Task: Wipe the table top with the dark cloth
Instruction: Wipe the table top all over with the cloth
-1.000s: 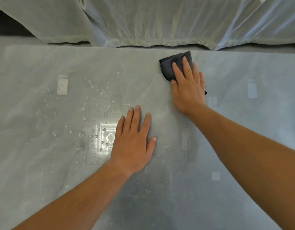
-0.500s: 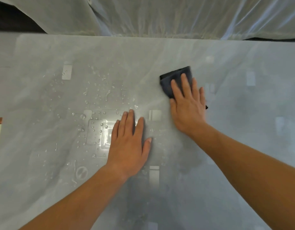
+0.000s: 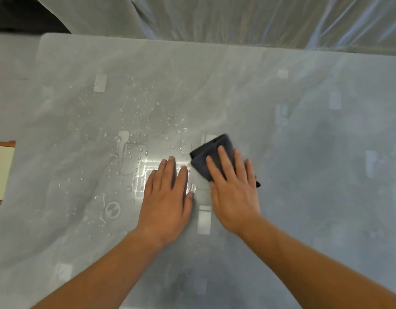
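The table top (image 3: 304, 141) is grey, glossy and marbled, and fills most of the view. Water drops (image 3: 143, 121) lie scattered over its left middle part. A folded dark cloth (image 3: 209, 152) lies flat on the table near the centre. My right hand (image 3: 234, 190) presses down on the cloth with its fingers spread; most of the cloth is hidden under the palm. My left hand (image 3: 168, 195) rests flat on the wet surface just left of the cloth, fingers together, holding nothing.
A pale, shiny fabric cover (image 3: 237, 18) hangs beyond the table's far edge. A cream and brown object (image 3: 1, 172) shows past the table's left edge. Ceiling lights reflect as pale rectangles across the table.
My right hand has drawn the cloth from the far edge toward me and to the left, up beside my left hand. The left hand has stayed flat in place.
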`<state>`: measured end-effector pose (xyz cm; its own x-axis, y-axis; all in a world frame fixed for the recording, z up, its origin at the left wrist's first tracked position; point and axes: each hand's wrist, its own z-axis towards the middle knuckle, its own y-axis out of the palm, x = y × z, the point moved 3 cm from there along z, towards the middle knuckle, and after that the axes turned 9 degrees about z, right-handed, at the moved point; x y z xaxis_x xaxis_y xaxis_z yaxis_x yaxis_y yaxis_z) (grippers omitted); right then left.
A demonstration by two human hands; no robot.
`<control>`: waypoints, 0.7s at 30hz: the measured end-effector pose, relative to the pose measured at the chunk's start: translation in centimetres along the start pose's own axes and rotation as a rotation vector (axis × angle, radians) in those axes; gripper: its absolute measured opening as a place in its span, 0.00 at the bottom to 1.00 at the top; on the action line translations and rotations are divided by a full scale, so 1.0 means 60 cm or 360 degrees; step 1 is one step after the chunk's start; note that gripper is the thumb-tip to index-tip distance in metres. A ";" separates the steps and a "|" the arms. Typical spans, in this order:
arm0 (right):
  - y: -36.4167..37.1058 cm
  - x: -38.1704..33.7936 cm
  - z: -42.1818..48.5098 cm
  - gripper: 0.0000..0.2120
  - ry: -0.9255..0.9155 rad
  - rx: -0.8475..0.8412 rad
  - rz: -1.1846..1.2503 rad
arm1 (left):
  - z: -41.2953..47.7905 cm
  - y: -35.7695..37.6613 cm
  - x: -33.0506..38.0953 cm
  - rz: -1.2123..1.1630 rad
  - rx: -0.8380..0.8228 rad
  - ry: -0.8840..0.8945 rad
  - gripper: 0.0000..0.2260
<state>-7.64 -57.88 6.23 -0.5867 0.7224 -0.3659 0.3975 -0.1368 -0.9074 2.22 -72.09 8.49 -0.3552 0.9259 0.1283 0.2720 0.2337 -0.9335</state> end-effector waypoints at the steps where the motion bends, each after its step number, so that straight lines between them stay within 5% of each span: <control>1: 0.003 -0.001 -0.014 0.27 -0.0082 -0.0058 -0.0016 | -0.004 0.001 -0.002 0.0001 -0.0003 0.0002 0.27; 4: -0.010 0.035 0.000 0.27 -0.0117 -0.0074 -0.0049 | -0.015 -0.001 -0.008 -0.0012 -0.0004 -0.0011 0.27; 9: -0.017 0.038 0.021 0.26 0.0348 0.0166 0.0161 | -0.030 -0.002 -0.025 0.0007 -0.0006 -0.0068 0.29; 17: 0.025 -0.005 -0.091 0.27 -0.0208 -0.0056 -0.0031 | -0.045 0.008 -0.045 0.0086 -0.0109 0.0021 0.29; 21: -0.005 0.040 -0.040 0.26 0.0309 0.0130 0.0166 | -0.044 0.007 -0.048 0.0087 -0.0140 0.0045 0.28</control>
<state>-7.48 -54.46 6.12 -0.3955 0.8174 -0.4189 0.3858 -0.2661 -0.8834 5.75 -73.86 8.60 -0.3125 0.9458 0.0888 0.3682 0.2067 -0.9065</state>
